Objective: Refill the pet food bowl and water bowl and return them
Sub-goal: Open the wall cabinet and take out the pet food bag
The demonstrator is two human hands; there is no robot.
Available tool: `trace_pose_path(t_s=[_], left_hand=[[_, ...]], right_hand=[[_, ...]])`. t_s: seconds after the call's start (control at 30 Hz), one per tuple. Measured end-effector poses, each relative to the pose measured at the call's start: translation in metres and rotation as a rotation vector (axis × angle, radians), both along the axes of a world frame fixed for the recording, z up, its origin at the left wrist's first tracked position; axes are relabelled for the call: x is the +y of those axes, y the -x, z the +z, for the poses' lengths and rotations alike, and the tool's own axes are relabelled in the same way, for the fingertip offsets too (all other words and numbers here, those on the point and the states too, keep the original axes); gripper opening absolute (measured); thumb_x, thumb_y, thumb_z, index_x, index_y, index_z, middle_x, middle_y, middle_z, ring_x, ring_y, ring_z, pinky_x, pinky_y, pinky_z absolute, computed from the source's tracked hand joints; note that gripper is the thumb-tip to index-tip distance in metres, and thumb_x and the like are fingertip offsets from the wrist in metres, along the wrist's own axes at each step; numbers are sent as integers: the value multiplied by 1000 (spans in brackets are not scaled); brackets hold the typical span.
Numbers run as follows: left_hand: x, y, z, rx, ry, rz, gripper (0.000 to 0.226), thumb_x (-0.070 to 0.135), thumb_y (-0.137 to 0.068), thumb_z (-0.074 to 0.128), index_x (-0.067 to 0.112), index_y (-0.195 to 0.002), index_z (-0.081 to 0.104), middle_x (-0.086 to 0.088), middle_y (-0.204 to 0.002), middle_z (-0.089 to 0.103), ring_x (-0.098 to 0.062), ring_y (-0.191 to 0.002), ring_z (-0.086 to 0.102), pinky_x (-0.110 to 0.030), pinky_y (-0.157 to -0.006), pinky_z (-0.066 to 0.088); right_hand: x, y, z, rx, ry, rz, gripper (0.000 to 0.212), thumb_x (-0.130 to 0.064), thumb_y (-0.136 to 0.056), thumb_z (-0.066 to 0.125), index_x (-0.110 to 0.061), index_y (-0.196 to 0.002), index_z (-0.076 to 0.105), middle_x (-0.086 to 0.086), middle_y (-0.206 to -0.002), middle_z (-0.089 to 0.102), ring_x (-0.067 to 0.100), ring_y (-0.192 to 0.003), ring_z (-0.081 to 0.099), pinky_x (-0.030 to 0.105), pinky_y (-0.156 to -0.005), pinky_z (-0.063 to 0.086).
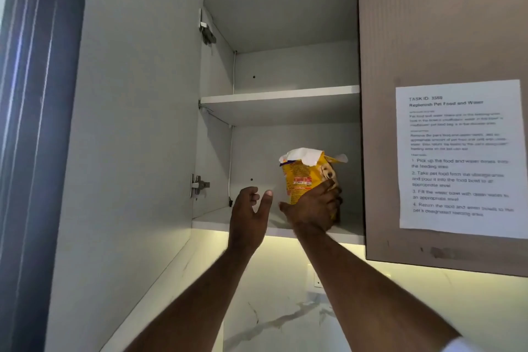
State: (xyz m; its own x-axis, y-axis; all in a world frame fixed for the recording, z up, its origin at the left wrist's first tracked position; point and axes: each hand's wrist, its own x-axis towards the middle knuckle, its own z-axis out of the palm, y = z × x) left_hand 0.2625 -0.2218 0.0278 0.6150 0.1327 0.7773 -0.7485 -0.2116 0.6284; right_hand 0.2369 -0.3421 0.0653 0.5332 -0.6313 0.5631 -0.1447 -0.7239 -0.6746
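Looking up past a marble backsplash (285, 320) into an open wall cabinet (137, 94). Reaching with left hand (248, 217), fingers spread loosely, gripping nothing. Wrapping right hand (313, 209) around the lower part of a yellow pet food bag (305, 174), standing upright on the bottom shelf (217, 219). Hanging on the closed door beside it, a printed task sheet (460, 154).
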Motion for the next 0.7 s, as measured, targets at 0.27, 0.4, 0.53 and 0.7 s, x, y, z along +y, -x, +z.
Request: trace_pose_path(t_s=[0.27,0.4,0.53,0.7], left_hand=[[7,-24,-4,-4,-24,-11,50,52,-95,58,14,-127,56,-5,-114,68,-19,-105,65,-31,-90,55],[11,-30,-9,8,-23,-67,54,55,-92,58,13,-127,56,-5,-115,68,-20,-106,65,-36,-93,57],[11,-24,-9,26,-15,-111,50,46,-95,63,9,-128,58,-9,-116,69,-23,-106,65,-29,-89,53],[2,-10,-4,93,-14,-196,53,43,-98,61,7,-136,53,-13,-127,65,-28,-119,61,-31,-96,49]], right_hand=[[-2,-32,-1,-11,-58,-146,157,-67,-56,91,-15,-159,-15,29,-164,10,49,-148,27,58,-110,42],[-4,-39,-3,-25,-16,-183,144,-58,-65,89,-16,-157,-13,29,-154,29,47,-134,47,54,-103,51],[-13,-24,-4,-95,-36,-102,134,-49,-67,92,-9,-159,2,25,-142,45,43,-125,56,51,-97,53],[-27,5,-8,-142,-7,14,117,-45,-67,93,-9,-152,21,19,-138,54,40,-125,57,49,-99,52]])
